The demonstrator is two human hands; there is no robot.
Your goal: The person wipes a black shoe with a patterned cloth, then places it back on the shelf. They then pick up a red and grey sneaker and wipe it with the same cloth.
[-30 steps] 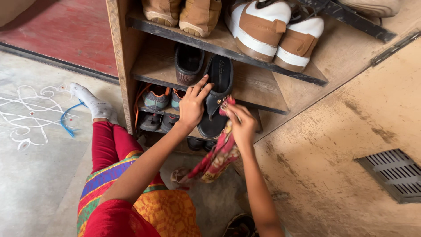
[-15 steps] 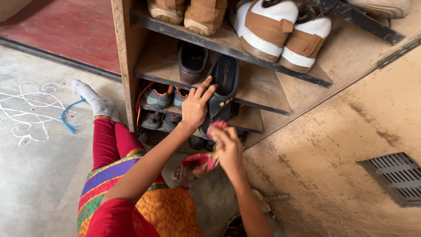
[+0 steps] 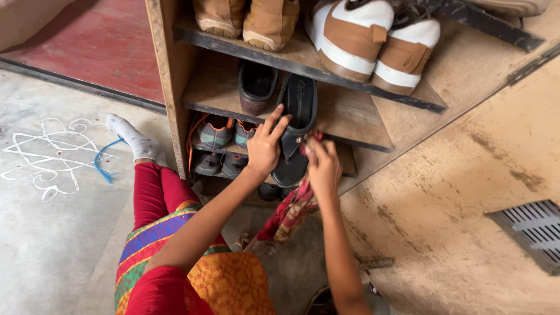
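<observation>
One head-worn view, close above, tilted steeply down: wooden shoe rack (image 3: 175, 87) from twelve to one o'clock, concrete floor (image 3: 46, 233) at eight o'clock

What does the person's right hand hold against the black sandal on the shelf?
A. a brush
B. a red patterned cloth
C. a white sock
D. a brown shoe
B: the right hand presses a red patterned cloth to the black sandal, while the left hand steadies the sandal from the side.
</observation>
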